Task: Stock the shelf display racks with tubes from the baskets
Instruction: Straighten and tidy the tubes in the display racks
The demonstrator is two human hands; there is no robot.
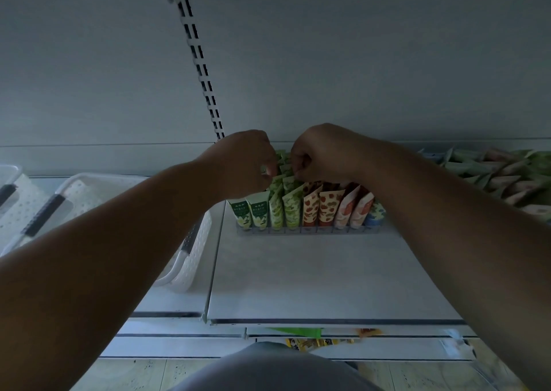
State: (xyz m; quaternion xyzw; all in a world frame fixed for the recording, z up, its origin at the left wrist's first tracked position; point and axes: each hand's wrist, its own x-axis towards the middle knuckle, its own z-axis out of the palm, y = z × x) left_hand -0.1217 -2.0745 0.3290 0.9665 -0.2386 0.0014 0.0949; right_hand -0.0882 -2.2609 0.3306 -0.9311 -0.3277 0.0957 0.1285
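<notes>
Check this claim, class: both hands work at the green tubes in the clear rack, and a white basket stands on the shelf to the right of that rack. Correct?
Not quite. The head view shows the white basket left of the clear rack, not right. Both hands, left and right, do work at the green tubes.

Shop: slotted shelf upright (202, 71), white shelf (298, 271), display rack (310, 229) of packaged tubes (310, 208), stocking baskets (89, 193).

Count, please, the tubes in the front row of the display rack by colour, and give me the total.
Front row of the display rack, left to right:
Dark green tubes: 2
Light green tubes: 2
Red-spotted tubes: 2
Pink tubes: 2
Blue tube: 1, partly hidden by the right forearm
Total: 9 visible; any further one behind the arm cannot be seen.
</notes>
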